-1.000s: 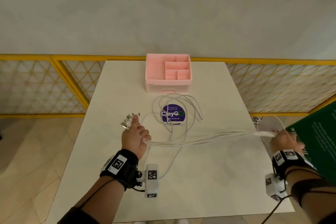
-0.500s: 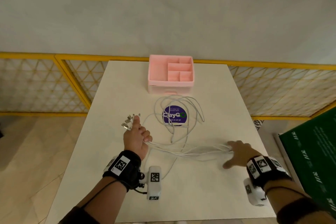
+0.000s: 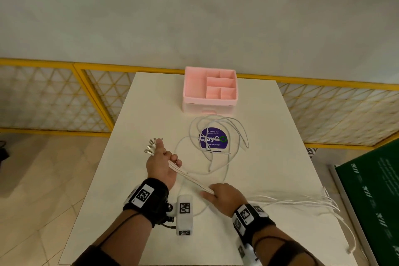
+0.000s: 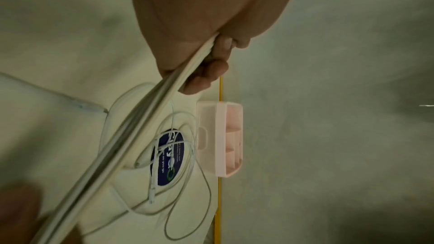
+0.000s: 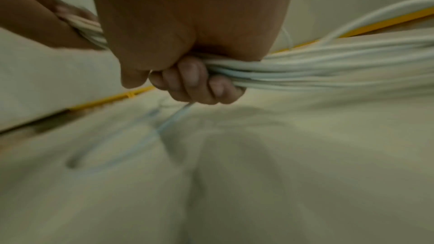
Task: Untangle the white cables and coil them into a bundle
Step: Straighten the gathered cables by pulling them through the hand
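My left hand (image 3: 160,165) grips a bunch of white cables (image 3: 190,177) near their metal plug ends (image 3: 151,147), which fan out past the thumb. The bunch runs taut down to my right hand (image 3: 222,197), whose fingers (image 5: 195,81) curl round it near the table's front. Past the right hand the cables (image 5: 328,70) trail right and hang over the table's right edge (image 3: 332,205). More loose white cable loops (image 3: 218,134) lie tangled over a purple round sticker (image 3: 212,138). In the left wrist view the bunch (image 4: 150,116) leaves the curled left fingers (image 4: 206,75).
A pink compartment box (image 3: 210,89) stands at the far edge of the white table (image 3: 269,147). Yellow lattice railing (image 3: 64,97) runs behind and beside the table. A green board (image 3: 371,196) leans at the right.
My right hand slid left along the bunch from beyond the table's right edge to close beside the left hand. The freed cable lengths now trail off the right edge. The left hand stayed put.
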A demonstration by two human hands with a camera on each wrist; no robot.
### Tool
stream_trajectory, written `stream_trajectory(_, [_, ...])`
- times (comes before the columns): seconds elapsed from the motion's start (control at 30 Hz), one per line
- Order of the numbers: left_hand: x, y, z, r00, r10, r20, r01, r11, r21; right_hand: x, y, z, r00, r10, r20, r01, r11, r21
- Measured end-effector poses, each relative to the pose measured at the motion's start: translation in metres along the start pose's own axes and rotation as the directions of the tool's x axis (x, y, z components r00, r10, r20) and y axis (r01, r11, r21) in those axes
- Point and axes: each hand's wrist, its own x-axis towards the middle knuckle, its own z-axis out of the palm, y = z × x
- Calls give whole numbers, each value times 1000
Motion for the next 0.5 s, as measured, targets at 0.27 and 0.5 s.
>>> stream_trajectory(0.27, [-9, -24, -12, 996, -65, 63, 48, 971, 234, -18, 39, 4, 998, 13, 60, -13, 1000, 0])
stream_trajectory(0.5, [-8, -23, -27, 997, -75, -15, 77, 959, 274, 6, 13, -15, 978, -147, -146, 171, 971, 168])
